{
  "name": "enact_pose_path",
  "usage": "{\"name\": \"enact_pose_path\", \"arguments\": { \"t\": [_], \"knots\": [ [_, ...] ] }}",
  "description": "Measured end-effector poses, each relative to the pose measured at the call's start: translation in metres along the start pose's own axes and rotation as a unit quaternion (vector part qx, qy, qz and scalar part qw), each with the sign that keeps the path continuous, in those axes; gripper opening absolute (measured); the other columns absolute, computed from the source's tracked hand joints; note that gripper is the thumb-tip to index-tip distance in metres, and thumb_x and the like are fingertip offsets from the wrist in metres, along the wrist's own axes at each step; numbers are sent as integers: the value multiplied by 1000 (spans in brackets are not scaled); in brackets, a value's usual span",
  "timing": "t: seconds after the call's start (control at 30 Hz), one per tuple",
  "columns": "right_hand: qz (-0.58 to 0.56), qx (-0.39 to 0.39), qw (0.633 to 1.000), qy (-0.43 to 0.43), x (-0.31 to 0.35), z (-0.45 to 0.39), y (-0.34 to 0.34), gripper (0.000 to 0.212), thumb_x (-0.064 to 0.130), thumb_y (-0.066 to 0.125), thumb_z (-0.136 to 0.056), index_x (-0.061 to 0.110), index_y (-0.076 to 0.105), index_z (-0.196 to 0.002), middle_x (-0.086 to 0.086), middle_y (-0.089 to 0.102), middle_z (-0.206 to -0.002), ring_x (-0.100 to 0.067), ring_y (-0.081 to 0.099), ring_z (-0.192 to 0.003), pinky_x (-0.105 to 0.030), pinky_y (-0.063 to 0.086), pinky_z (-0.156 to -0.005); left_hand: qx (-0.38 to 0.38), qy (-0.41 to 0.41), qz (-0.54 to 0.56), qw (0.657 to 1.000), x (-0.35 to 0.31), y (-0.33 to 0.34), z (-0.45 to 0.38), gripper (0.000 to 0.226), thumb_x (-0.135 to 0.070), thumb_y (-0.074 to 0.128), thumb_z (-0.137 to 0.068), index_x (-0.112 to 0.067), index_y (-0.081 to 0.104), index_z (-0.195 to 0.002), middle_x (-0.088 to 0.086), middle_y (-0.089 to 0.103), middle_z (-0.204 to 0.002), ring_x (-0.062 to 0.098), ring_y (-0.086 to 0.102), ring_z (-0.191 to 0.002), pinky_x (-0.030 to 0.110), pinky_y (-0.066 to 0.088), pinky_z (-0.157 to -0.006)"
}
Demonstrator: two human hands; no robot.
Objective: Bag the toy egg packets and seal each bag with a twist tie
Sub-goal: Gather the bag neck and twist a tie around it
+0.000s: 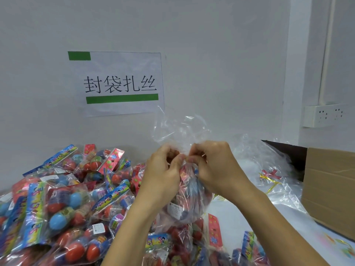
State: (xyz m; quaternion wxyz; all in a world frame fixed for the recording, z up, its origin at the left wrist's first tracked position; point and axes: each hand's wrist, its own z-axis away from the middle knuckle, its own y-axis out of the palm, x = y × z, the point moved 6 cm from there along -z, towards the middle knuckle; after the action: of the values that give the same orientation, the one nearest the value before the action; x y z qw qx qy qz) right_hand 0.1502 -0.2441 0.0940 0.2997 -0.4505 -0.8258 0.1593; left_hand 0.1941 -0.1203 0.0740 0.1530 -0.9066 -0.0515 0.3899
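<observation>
We pinch the gathered neck of the clear bag [184, 196] with both hands, left hand [163, 169] and right hand [213, 167] meeting at centre, so it stays closed for tying. Loose egg packets [63, 198] pile at eight o'clock; gold twist ties [269, 181] lie at three o'clock.

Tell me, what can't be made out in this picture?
- Head view: whether a twist tie is on the gathered neck of the clear plastic bag; the left hand and right hand pinching it cover it.
- Brown cardboard box: contents unseen, cut off by the right edge.
</observation>
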Motion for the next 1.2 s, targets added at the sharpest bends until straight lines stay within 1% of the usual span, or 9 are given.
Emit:
{"name": "enact_pose_path", "arguments": {
  "t": [0.17, 0.33, 0.43, 0.53, 0.67, 0.87, 1.0, 1.07, 1.2],
  "knots": [
    [17, 20, 999, 22, -3, 1, 2, 20, -2, 65, -87, 11, 70, -73, 5, 60, -67, -1, 53, -60, -12, 42, -57, -36, 33, -89, 995, -12, -1, 2, 26, -11, 67, -92, -28, 64, -72, -17, 64, -65, -5, 61, -70, 4, 38, -58],
    [27, -6, 999, 18, 0, 3, 3, 21, -2, 65, -84, 14, 70, -71, 10, 54, -65, -6, 51, -63, -11, 38, -60, -93, -205, 182, 957, 21, 3, 5, 6, -6, 75, -83, -10, 72, -87, 1, 73, -72, 11, 66, -62, 18, 48, -52],
    [28, -6, 1000, 5, 5, 4, 5, 20, -2, 64, -84, 13, 72, -72, 10, 54, -65, -11, 52, -66, -18, 42, -64, -106, -267, 278, 917, 29, 3, 8, 24, 4, 74, -77, 4, 67, -100, 14, 70, -78, 16, 60, -57, 18, 44, -43],
    [20, -13, 1000, 2, 5, 3, 3, 21, -2, 63, -83, 12, 72, -72, 7, 57, -66, -12, 53, -65, -21, 44, -65, -129, -249, 282, 917, 25, 1, 10, 16, 5, 77, -74, -2, 69, -86, 14, 69, -72, 19, 59, -57, 21, 47, -46],
    [-5, -38, 999, 8, 0, 2, -4, 26, -3, 64, -82, 18, 69, -68, 15, 55, -61, -4, 53, -59, -9, 39, -58, -138, -189, 253, 939, 15, 1, 10, 17, 0, 81, -76, -11, 72, -67, 21, 71, -75, 34, 67, -67, 51, 58, -69],
    [-28, -70, 997, -3, -1, 0, -13, 40, -5, 64, -78, 30, 59, -61, 18, 56, -56, -3, 58, -61, -5, 38, -55, -85, -94, 166, 978, -1, 1, 5, 27, -13, 77, -84, -34, 75, -67, -12, 75, -71, 1, 72, -69, 15, 54, -60],
    [-71, -88, 993, 21, -8, 1, -15, 35, -6, 62, -76, 26, 63, -61, 16, 58, -54, -4, 59, -59, -8, 40, -53, -33, -53, 105, 992, -4, 4, 4, 28, -20, 74, -89, -43, 78, -73, 5, 73, -66, 25, 66, -60, 37, 56, -60],
    [-96, -102, 990, 37, -13, 2, -17, 34, -6, 64, -77, 23, 64, -60, 14, 61, -54, -4, 60, -58, -9, 41, -53, -17, -43, 97, 994, -3, 6, 3, 31, -24, 74, -88, -52, 76, -75, 7, 63, -61, 22, 51, -54, 32, 44, -51],
    [-163, -108, 977, 79, -25, 2, -18, 31, -6, 66, -81, 17, 68, -60, 13, 61, -53, -3, 57, -53, -11, 41, -53, 24, -53, 122, 991, 0, 12, 4, 13, -31, 72, -89, -42, 79, -93, -10, 72, -98, 12, 68, -72, 26, 54, -55]
  ]
}}
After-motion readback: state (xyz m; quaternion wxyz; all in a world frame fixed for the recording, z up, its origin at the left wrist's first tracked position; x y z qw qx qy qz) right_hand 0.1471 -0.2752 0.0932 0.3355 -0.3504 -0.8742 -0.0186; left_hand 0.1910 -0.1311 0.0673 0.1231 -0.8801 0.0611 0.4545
